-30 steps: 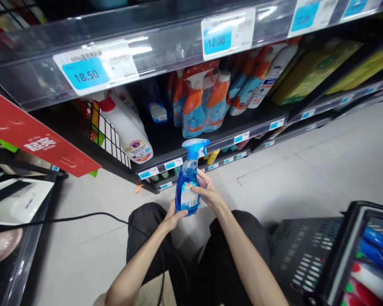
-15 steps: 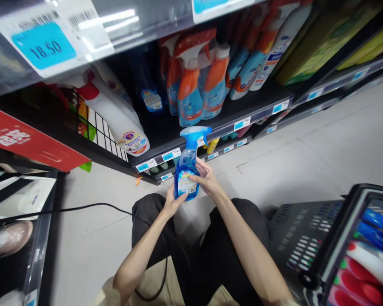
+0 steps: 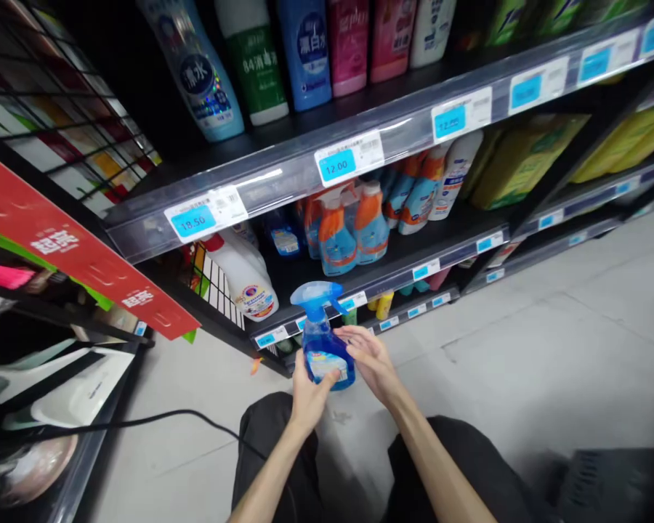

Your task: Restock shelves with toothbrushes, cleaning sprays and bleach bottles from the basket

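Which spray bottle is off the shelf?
The blue spray bottle with the light-blue trigger head, held in the left hand; the orange-and-blue bottles and white bottle behind it are on the shelf.

2 bare hands (image 3: 308,397), slim bare forearms (image 3: 428,456), loose black trousers (image 3: 261,430).

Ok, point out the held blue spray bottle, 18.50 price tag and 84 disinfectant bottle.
Held blue spray bottle (image 3: 320,340), head view: body above label.
18.50 price tag (image 3: 200,216), head view: blue panel.
84 disinfectant bottle (image 3: 256,65), head view: green front.
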{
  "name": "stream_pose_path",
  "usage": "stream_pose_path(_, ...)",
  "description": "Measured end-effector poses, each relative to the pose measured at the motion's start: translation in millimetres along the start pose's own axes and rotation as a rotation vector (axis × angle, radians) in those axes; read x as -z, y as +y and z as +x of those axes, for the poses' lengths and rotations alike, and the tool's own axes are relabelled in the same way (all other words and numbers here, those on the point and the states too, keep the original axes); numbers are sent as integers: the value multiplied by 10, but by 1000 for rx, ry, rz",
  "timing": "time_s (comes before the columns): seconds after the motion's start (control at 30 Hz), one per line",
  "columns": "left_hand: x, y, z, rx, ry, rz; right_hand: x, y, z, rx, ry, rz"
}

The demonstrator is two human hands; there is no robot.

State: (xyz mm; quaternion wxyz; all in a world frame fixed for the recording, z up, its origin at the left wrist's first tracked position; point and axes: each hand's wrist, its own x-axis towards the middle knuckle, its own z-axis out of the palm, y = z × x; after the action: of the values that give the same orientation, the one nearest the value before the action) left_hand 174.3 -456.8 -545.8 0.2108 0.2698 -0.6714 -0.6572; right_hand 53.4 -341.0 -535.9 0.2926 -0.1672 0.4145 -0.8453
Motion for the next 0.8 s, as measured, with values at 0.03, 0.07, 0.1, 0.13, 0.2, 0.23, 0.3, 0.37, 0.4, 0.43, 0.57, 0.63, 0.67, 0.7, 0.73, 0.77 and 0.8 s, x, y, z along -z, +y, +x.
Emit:
stream_pose_path(0.03, -20, 66, 55, -27, 16, 8, -4, -40, -1, 11, 11, 33)
stream_pose_path(0.07, -39, 140, 123, -58, 36, 24, -2, -71, -1, 22, 25, 65)
stream_pose_path(0.1, -56, 222, 200, -93, 57, 46, 5, -95, 0, 33, 44, 98)
stream_pose_path(0.13, -69, 309, 285, -129, 80, 72, 18, -111, 0, 40, 67, 131)
stream_pose_path(0.2, -81, 495, 457, -198, 128, 113, 53, -125, 1, 33, 105, 191)
stream_pose_path(0.23, -80, 588, 536, -226, 154, 131, 73, -125, 0, 24, 115, 200)
stream_pose_path(0.3, -69, 757, 655, -269, 196, 154, 103, -115, -5, 29, 115, 147)
stream_pose_path(0.37, -63, 873, 704, -295, 216, 166, 109, -93, -14, 80, 99, 30)
stream_pose_path(0.4, -68, 899, 697, -301, 217, 170, 100, -76, -20, 110, 88, -34)
stream_pose_path(0.43, -83, 901, 672, -296, 208, 173, 83, -55, -29, 134, 71, -100)
stream_pose_path(0.57, -224, 706, 432, -154, 126, 220, -18, 52, -90, 170, 43, -436)
stream_pose_path(0.63, -298, 584, 288, -77, 79, 244, -54, 86, -129, 162, 106, -584)
stream_pose_path(0.67, -320, 549, 229, -58, 47, 261, -63, 90, -147, 160, 152, -631)
stream_pose_path(0.7, -328, 540, 188, -58, 1, 281, -66, 86, -162, 165, 200, -665)
stream_pose_path(0.73, -324, 560, 173, -78, -63, 306, -65, 75, -173, 183, 248, -692)
stream_pose_path(0.77, -310, 610, 190, -118, -138, 323, -61, 59, -179, 215, 294, -711)
stream_pose_path(0.8, -292, 686, 245, -171, -212, 313, -54, 41, -178, 255, 334, -722)
